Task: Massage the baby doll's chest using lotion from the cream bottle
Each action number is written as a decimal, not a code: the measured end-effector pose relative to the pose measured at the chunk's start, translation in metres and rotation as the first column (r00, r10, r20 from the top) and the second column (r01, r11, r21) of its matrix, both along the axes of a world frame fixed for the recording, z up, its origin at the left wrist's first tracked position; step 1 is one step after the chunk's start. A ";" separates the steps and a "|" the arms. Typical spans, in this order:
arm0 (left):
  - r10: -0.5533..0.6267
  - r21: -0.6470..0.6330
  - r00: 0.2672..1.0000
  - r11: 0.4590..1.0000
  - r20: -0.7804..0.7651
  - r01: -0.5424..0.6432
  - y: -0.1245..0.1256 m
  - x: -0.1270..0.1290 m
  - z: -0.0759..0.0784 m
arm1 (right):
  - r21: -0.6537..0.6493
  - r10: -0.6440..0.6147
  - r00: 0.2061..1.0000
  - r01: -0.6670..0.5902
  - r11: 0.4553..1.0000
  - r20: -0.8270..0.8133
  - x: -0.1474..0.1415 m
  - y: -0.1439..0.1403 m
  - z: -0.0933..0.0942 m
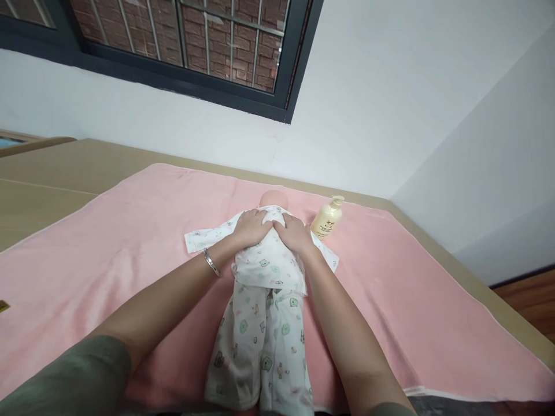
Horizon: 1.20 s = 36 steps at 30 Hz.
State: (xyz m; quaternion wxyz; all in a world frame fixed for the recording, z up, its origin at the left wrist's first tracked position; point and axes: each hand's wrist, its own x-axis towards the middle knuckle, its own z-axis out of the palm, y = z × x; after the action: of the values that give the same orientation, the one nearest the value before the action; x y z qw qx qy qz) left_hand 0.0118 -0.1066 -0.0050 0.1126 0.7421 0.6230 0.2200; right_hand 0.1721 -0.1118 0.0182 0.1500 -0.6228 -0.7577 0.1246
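Observation:
A baby doll (274,200) lies on a pink blanket (165,208), its head toward the wall. It wears a white printed top (271,266) and matching trousers (284,346), with the sleeves spread to both sides. My left hand (252,228) rests flat on the upper left of the top, fingers stretched out. On the upper right of it lies my right hand (293,232), also flat, the two thumbs nearly meeting in the middle. Neither hand grasps anything. The doll's face is not visible, and its hands are hidden in the sleeves.
Just right of the doll stands a cream pump bottle (328,217), slightly tilted in view, close to my right hand. The blanket covers a tan tabletop (87,164) against a white wall (347,115). A dark-framed barred window (195,40) is above.

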 end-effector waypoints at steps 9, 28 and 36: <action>0.004 0.058 0.999 0.998 -0.032 -0.002 -0.004 0.003 -0.006 | -0.033 0.002 0.995 0.001 0.999 0.103 -0.002 0.001 0.007; 0.017 0.092 1.000 0.996 -0.011 -0.016 -0.005 0.005 -0.009 | 0.031 0.020 0.984 -0.026 0.999 0.175 -0.003 0.001 0.003; -0.013 0.078 1.000 0.997 0.000 0.013 -0.006 0.002 -0.006 | 0.008 0.014 0.990 -0.016 1.000 0.140 0.000 0.001 0.002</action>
State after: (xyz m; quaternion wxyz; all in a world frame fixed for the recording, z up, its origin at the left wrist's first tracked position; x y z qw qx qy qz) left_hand 0.0133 -0.1123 -0.0115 0.0854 0.7499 0.6091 0.2436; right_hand 0.1716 -0.1113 0.0204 0.0983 -0.6236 -0.7716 0.0780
